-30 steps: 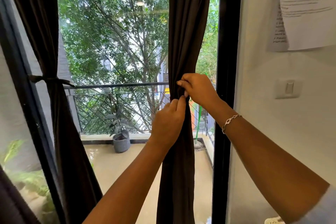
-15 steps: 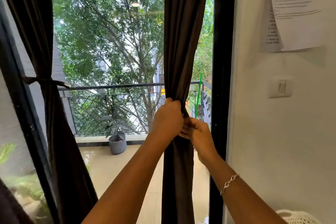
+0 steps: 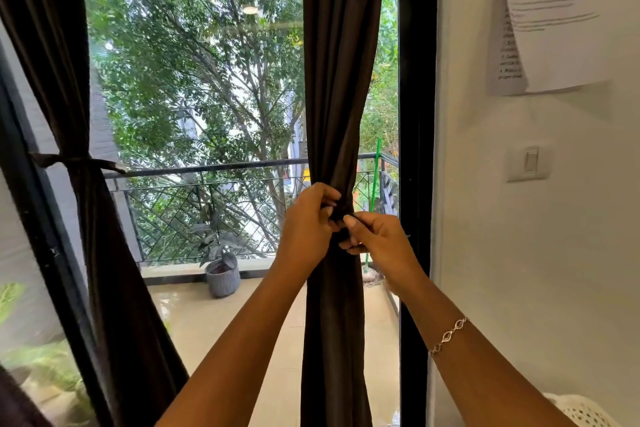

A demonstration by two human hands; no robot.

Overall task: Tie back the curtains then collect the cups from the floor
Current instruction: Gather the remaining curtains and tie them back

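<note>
A dark brown right curtain [image 3: 337, 80] hangs gathered in front of the window. My left hand [image 3: 308, 229] and my right hand [image 3: 377, 246] both pinch the bunched fabric and its tie at mid height, fingers closed on it. The knot is hidden between my fingers. At the left, the other dark curtain [image 3: 100, 253] is bound by a tie band [image 3: 78, 161]. No cups are in view.
A black window frame [image 3: 415, 114] stands just right of the curtain, then a white wall with a light switch [image 3: 528, 163] and pinned papers [image 3: 554, 14]. A white woven basket rim [image 3: 585, 411] shows at the bottom right. Outside are a balcony railing and a potted plant [image 3: 221, 270].
My right hand dropped from above the gathered fabric to its right side, level with my left hand. Both hands now sit slightly lower on the curtain.
</note>
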